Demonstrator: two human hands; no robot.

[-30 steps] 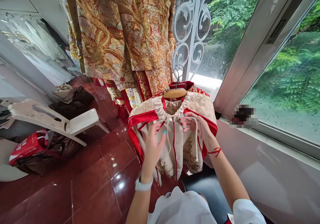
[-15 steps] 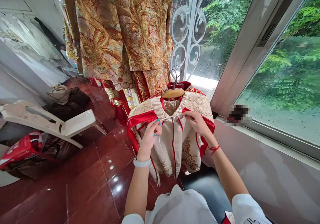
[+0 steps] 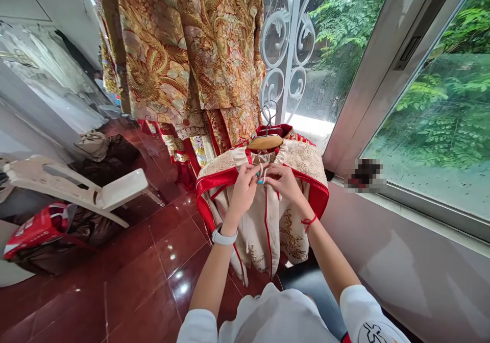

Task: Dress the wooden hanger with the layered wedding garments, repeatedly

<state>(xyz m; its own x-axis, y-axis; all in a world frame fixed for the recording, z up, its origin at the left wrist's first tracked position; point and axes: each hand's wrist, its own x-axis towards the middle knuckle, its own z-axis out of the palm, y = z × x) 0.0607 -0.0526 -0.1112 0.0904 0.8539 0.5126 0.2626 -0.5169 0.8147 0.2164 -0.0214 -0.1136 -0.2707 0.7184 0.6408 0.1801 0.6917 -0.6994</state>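
A cream and red embroidered garment (image 3: 291, 215) hangs on a wooden hanger (image 3: 265, 142) hooked to a white scrolled window grille (image 3: 288, 52). My left hand (image 3: 242, 192) and my right hand (image 3: 282, 182) meet just below its gathered collar. Both pinch the thin cream drawstring (image 3: 261, 170) there, fingertips nearly touching. A white watch band sits on my left wrist and a red thread on my right wrist.
A large gold brocade robe (image 3: 191, 47) hangs behind, down to the red tiled floor (image 3: 145, 282). At the left stand a white plastic chair (image 3: 76, 185), a red bag (image 3: 34, 230) and dark bags. A window and a sill (image 3: 421, 215) run along the right.
Both hands have come together from the sides of the collar to its middle, now pinching the drawstring. A second ago my left hand was open and lower.
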